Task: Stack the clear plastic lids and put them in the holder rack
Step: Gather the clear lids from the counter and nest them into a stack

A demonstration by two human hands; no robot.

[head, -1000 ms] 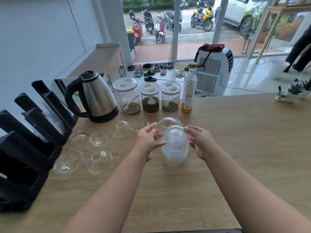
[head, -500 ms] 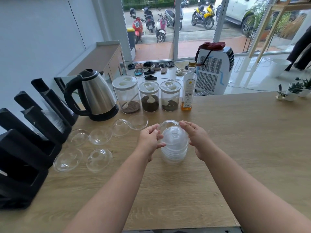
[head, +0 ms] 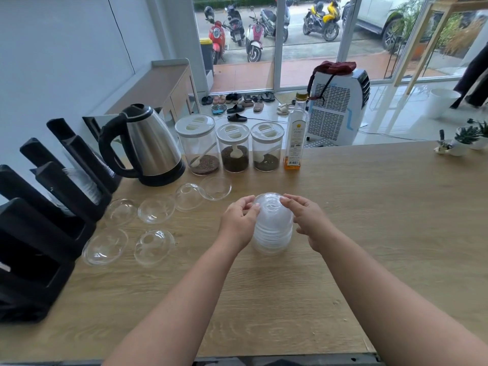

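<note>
A stack of clear dome lids stands on the wooden counter in front of me. My left hand and my right hand pinch the topmost lid on either side, pressing it onto the stack. Several loose clear lids lie to the left, among them one in the back row and one nearer me. The black holder rack stands at the counter's left edge, with some lids in its slots.
A steel kettle, three glass jars with white caps and a bottle line the counter's back. Small potted plants sit at the far right. Bare wood stretches right of the stack.
The lid that both hands held tilted above the stack has come down onto it. My fingertips moved closer together over the top.
</note>
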